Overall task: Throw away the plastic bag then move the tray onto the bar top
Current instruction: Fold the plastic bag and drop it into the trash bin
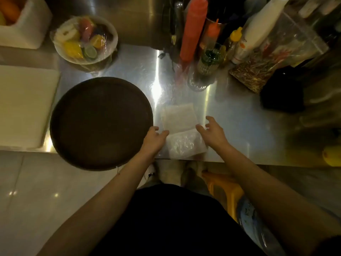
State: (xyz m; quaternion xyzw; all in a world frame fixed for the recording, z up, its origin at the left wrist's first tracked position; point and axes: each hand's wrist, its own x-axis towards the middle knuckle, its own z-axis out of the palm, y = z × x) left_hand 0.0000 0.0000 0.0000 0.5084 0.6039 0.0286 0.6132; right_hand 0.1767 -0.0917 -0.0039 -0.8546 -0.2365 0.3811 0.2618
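Note:
A round dark brown tray lies on the steel counter, its near edge hanging over the counter's front. Right of it lies a crumpled clear plastic bag at the counter's front edge, with a flat white packet just behind it. My left hand hovers between the tray's right rim and the bag, fingers spread, holding nothing. My right hand is open on the bag's right side, fingers apart above it.
A bowl of wrapped fruit stands behind the tray. A white cutting board lies at left. Sauce bottles, a glass and a bag of dried goods crowd the back right. An orange stool stands below.

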